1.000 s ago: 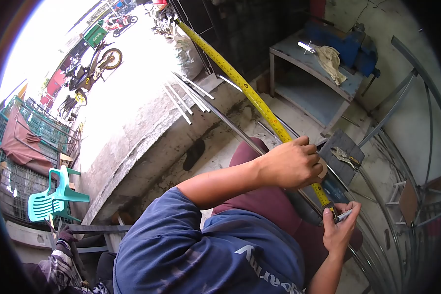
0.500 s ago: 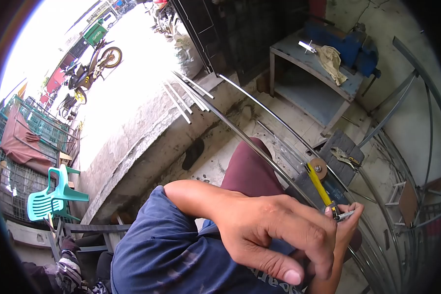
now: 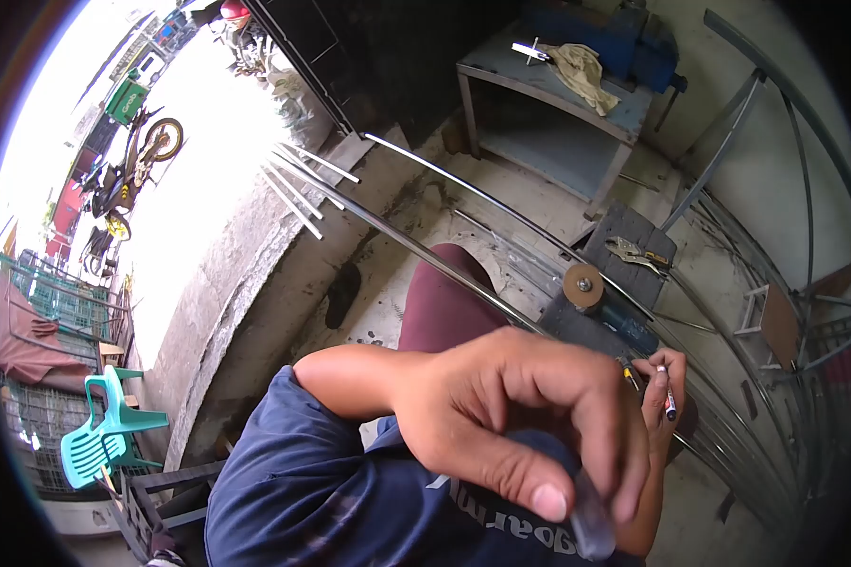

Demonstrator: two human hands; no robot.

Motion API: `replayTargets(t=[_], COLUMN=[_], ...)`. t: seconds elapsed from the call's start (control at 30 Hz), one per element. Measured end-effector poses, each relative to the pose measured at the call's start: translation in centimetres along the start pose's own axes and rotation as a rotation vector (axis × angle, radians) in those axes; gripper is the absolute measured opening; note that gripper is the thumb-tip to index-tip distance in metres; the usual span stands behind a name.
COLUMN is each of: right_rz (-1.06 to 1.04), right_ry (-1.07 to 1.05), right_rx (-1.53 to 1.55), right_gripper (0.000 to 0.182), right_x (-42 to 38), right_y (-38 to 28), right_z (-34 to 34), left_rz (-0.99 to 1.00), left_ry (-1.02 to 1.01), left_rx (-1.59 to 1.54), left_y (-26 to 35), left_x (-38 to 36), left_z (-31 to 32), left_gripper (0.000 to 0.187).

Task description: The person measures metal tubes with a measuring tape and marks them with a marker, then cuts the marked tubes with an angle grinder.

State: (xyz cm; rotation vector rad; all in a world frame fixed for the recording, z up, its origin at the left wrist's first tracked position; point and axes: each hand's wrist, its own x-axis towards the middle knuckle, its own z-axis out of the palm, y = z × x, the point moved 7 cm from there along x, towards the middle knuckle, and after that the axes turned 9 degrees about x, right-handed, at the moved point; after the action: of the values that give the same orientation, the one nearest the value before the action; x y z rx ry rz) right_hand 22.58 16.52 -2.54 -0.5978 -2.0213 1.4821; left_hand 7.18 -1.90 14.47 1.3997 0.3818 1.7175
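My left hand [image 3: 525,420] is large in the foreground, its fingers curled toward the thumb. A blurred, greyish, rounded piece [image 3: 592,518] shows between its thumb and fingers; I cannot make out its kind. Beyond it, my right hand [image 3: 659,378] grips a marker [image 3: 667,392] with a white barrel and a dark end. Beside those fingers a small yellow part of a tape measure [image 3: 630,378] shows, mostly hidden. A long metal tube [image 3: 397,230] slants past my knee and passes behind my left hand.
An angle grinder with a brown disc [image 3: 583,285] and locking pliers [image 3: 638,253] lie near a dark block. A metal workbench [image 3: 539,94] holds a blue vise [image 3: 624,42] and a cloth [image 3: 584,80]. Several thin tubes lie on the ledge; a green chair [image 3: 113,425] stands left.
The yellow tape blade that stretched from my right hand toward the disc no longer shows extended. The marker has turned to point downward. The grey piece now shows at my left hand. The view has shifted.
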Motion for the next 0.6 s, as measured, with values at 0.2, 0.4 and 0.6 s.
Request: replayTargets(t=[0.2, 0.4, 0.6], right_rz=[0.010, -0.129, -0.267], right_ry=[-0.040, -0.088, -0.057], right_rx=[0.193, 0.423, 0.513], right_gripper=[0.060, 0.034, 0.028], right_x=[0.1, 0.9, 2.2], right_y=[-0.3, -1.9, -5.1], right_z=[0.0, 1.1, 1.5], left_rz=[-0.332, -0.689, -0.411], left_ry=[0.519, 0.651, 0.415], left_rx=[0.148, 0.785, 1.229], left_y=[-4.8, -6.8, -6.9], left_x=[-4.9, -6.0, -4.5], left_z=[-7.3, -9.5, -9.9], left_gripper=[0.014, 0.019, 0.028])
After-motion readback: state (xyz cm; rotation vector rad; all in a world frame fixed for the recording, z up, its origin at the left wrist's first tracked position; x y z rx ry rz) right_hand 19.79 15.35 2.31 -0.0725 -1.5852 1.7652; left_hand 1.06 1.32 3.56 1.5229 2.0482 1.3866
